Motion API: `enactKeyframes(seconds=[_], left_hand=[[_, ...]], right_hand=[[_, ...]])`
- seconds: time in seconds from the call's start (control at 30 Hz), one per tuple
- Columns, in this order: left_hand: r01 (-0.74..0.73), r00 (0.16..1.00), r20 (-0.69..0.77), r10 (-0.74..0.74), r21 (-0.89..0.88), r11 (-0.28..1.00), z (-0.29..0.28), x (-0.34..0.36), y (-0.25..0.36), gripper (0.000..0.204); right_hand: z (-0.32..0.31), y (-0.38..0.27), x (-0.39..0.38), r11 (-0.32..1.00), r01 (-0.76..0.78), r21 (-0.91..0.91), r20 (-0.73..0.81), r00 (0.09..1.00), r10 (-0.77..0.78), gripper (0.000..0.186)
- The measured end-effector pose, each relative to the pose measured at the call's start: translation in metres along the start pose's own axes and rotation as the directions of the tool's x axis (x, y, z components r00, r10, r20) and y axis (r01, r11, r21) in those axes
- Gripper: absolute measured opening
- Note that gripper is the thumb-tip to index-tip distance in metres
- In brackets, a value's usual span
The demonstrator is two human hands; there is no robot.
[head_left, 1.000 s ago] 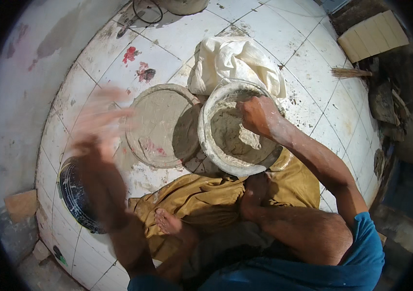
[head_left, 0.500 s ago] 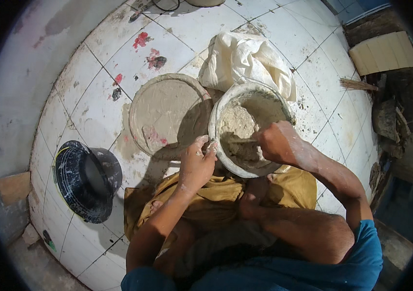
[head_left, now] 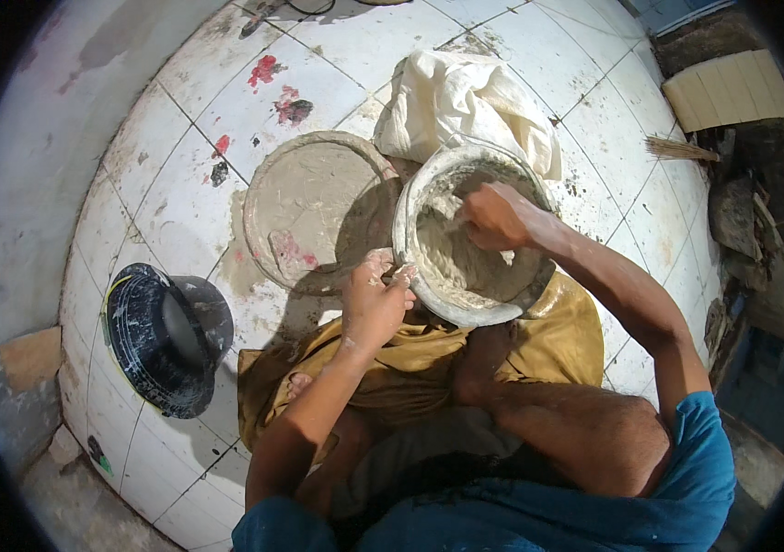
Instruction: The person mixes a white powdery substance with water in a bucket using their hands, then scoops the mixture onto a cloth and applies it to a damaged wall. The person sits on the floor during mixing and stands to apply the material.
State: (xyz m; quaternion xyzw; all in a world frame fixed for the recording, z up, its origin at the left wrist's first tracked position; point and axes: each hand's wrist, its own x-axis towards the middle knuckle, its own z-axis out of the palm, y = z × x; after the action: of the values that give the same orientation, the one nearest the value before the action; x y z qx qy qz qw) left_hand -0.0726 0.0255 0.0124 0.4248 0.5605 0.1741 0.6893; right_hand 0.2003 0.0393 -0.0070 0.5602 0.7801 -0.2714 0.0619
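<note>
A round, mortar-caked bucket (head_left: 401, 241) stands tilted in front of me, with wet grey-beige paste (head_left: 438, 244) inside. My left hand (head_left: 376, 293), smeared with paste, holds the bucket's near-left rim, thumb and fingers closed on it. Inside the bucket's mouth, my right hand (head_left: 501, 219) is closed in a fist, palm down. It seems to grip a tool coated in paste, but the fist and the paste hide its kind. Left of the bucket, touching or nearly touching it, lies a round shallow tray (head_left: 268, 175) with a smooth layer of the same paste.
Behind the bucket lies a crumpled white sack (head_left: 447, 97). A black basin (head_left: 148, 386), splashed white, rests on its side at the left. Mustard cloth (head_left: 553, 354) spreads under my legs. Twigs of a broom (head_left: 682, 150) and wood scraps (head_left: 732, 225) lie along the right edge.
My right hand has moved up and left inside the bucket, toward its far side, and the paste there has been stirred. My left hand stays on the rim.
</note>
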Motion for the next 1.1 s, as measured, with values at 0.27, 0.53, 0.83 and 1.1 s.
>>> enactKeyframes(seconds=[0.27, 0.53, 0.83, 1.1], left_hand=[[-0.290, 0.953, 0.019, 0.302, 0.343, 0.893, -0.006, 0.003, -0.014, 0.033], [-0.213, 0.977, 0.048, 0.209, 0.311, 0.926, -0.005, 0.013, -0.021, 0.033], [-0.272, 0.961, 0.031, 0.275, 0.281, 0.920, -0.007, 0.013, -0.025, 0.039], [-0.281, 0.957, 0.023, 0.291, 0.340, 0.898, -0.008, 0.021, -0.040, 0.042]], right_hand=[[-0.058, -0.100, -0.097, 0.999, 0.007, -0.033, -0.085, 0.996, -0.010, 0.008], [0.022, -0.060, -0.032, 0.970, 0.064, -0.235, 0.181, 0.983, -0.021, 0.038], [-0.039, -0.042, -0.020, 0.955, -0.185, -0.231, -0.131, 0.979, 0.158, 0.032], [-0.033, -0.047, -0.019, 0.932, -0.284, -0.227, 0.037, 0.953, 0.299, 0.015]])
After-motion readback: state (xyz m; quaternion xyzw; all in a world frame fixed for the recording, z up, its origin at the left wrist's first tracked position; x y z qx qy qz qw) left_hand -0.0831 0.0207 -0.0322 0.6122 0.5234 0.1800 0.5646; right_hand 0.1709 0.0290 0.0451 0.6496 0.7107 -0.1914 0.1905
